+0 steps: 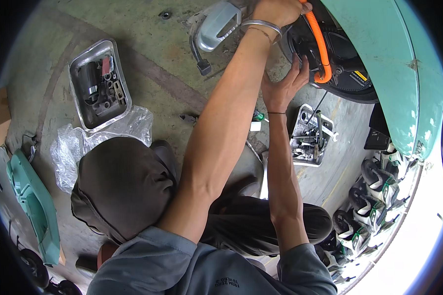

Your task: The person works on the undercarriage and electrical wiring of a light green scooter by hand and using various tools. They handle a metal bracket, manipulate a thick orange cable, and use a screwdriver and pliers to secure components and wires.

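My left hand [276,12], with a metal bangle at its wrist, is closed at the top edge of the view. Its fingers are at the upper end of an orange corrugated tube [317,39], which curves down to a black motor hub and wheel [344,64]. Below it, my right hand [286,87] is raised with fingers apart beside the wheel's rim; nothing shows in it. The wheel sits under a mint-green vehicle body panel [386,49]. A silver-grey curved part [219,27] lies on the floor left of my left hand.
A metal tray of tools and small parts [125,105] stands at left, beside crumpled clear plastic [66,160]. Another tool tray [310,160] with wrenches lies right of my right forearm. A mint-green panel [32,201] rests far left. Several scooters [362,211] stand at right.
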Demonstrator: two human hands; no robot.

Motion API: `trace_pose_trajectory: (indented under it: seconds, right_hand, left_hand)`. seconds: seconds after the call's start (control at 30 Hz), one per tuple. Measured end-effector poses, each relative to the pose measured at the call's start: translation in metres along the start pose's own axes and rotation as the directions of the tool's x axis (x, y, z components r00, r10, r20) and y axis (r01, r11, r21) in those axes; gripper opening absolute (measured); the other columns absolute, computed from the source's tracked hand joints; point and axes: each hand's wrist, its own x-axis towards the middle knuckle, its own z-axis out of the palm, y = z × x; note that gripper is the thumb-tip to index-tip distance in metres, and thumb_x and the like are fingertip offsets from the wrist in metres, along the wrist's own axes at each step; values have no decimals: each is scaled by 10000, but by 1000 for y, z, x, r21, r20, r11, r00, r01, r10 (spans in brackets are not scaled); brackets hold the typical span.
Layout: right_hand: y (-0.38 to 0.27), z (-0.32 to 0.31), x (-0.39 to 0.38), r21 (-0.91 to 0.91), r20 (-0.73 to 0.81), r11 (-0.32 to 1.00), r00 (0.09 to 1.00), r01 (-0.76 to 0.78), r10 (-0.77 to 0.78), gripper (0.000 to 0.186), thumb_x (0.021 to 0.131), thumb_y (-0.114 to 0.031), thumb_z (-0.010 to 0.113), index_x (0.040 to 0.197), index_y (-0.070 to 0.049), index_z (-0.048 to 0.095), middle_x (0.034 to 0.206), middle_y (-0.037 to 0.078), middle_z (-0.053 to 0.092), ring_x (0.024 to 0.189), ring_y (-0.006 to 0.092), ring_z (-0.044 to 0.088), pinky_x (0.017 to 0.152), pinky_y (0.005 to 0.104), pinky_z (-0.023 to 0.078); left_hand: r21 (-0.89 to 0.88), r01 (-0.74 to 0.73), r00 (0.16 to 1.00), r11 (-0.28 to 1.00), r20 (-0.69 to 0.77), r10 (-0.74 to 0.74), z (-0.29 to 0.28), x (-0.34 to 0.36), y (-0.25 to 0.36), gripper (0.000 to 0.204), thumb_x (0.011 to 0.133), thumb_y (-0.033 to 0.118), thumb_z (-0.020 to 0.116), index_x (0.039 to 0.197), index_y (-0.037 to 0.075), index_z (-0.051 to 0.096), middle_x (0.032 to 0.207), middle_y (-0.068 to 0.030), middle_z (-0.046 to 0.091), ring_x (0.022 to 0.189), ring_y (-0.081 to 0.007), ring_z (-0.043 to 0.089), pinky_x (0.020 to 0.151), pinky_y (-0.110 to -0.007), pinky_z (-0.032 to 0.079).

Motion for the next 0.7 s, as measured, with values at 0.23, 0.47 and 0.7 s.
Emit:
trace_pose_trajectory:
  seconds: [0.23,0.47,0.7]
  right_hand:
    - [2,-13,84,-137,-269,974,940,178,-210,636,691,-218,867,1261,-135,597,1287,150,518,1159,348,488,967,484,392]
    - [1,-3,112,-81,-246,919,886,385,-393,231,724,-39,784,922,-156,760,1114,51,636,1033,288,587,856,384,504]
    - [4,-12,128,225,-259,962,961,157,-96,98,821,-68,752,917,-49,755,875,86,740,784,250,692,748,331,545]
  left_hand:
    - [-329,206,979,922,61,-197,-19,-3,0,435,988,434,439,1016,120,739,1132,-241,660,1016,-371,640,952,-439,475]
    - [-374,147,987,916,-3,-160,-16,1,12,566,992,506,424,1000,29,729,1072,-285,665,1074,-442,608,993,-443,451]
    - [-283,91,986,955,-112,-127,-2,0,12,596,1000,507,419,928,1,726,968,-268,687,962,-436,647,939,-449,485]
